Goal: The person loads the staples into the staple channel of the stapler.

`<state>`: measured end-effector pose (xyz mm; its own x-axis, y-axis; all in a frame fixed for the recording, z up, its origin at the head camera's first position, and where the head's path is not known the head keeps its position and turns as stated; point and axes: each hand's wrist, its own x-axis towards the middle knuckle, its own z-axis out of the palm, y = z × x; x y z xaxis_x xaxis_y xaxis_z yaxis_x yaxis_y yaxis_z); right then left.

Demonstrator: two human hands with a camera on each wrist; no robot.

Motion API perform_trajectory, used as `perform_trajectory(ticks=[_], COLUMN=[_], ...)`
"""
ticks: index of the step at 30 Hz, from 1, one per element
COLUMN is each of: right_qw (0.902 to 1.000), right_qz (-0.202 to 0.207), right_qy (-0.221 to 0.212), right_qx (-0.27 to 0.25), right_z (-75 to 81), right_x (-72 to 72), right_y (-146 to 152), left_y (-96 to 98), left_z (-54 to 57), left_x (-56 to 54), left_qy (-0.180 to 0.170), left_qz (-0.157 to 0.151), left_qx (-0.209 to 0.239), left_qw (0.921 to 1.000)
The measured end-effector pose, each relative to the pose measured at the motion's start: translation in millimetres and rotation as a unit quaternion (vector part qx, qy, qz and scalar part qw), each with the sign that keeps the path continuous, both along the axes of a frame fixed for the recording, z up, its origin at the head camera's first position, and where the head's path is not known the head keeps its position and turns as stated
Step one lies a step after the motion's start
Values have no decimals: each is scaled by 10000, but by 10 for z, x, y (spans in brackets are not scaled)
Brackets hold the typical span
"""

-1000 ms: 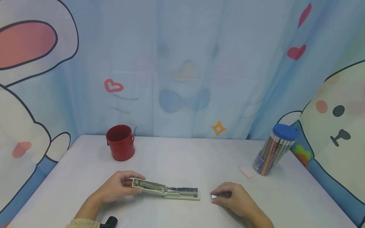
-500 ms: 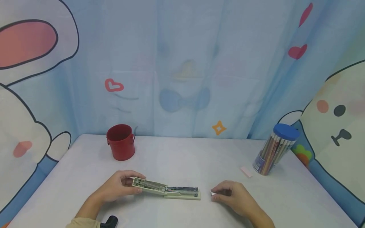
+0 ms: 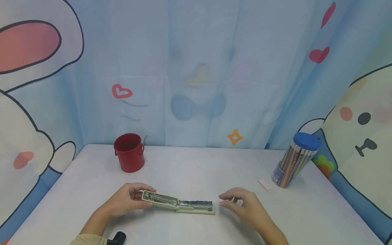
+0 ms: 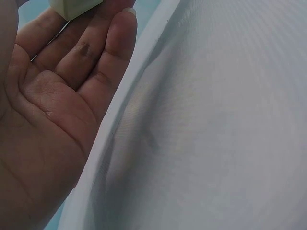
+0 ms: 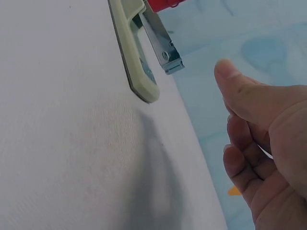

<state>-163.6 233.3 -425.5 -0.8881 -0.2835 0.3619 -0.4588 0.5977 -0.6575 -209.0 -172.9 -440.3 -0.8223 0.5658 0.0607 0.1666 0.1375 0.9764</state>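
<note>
A pale green stapler point(image 3: 196, 208) lies opened out on the white table, its metal staple channel showing. My left hand point(image 3: 130, 200) grips the end of its raised left arm between thumb and fingers. In the left wrist view only a corner of the stapler point(image 4: 74, 7) shows at the fingertips. My right hand point(image 3: 245, 206) is just right of the stapler's base, apart from it, with thumb and forefinger held in a pinch. The small silvery piece, like a strip of staples, that was between them is hidden now. The right wrist view shows the stapler's base point(image 5: 136, 67) left of the thumb.
At the back left stands a red bucket point(image 3: 130, 154). A clear jar of pencils point(image 3: 291, 166) with a blue lid leans at the right, and a small pale pink piece point(image 3: 264, 184) lies beside it. A printed blue curtain point(image 3: 196, 61) hangs behind the table point(image 3: 196, 163).
My right hand has moved left and slightly away from the body, closer to the stapler, and the silvery piece no longer shows between its fingertips. The left hand and stapler have stayed put.
</note>
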Motion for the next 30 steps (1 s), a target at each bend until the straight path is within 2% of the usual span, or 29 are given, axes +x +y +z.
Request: perform_trajectory(ticks=[10, 16, 30], right_qw=[10000, 9997, 9996], right_qz=[-46, -67, -132], right_qy=[-43, -145, 174], right_qx=[-45, 180, 155], right_z=[-33, -71, -137], right_x=[-7, -12, -27], right_y=[-188, -330, -396], left_y=[13, 8, 13], left_z=[13, 11, 10], left_x=[4, 10, 10], left_qy=[-32, -76, -88], left_qz=[13, 34, 46], left_qx=[-21, -21, -9], left_qw=[10000, 10000, 9999])
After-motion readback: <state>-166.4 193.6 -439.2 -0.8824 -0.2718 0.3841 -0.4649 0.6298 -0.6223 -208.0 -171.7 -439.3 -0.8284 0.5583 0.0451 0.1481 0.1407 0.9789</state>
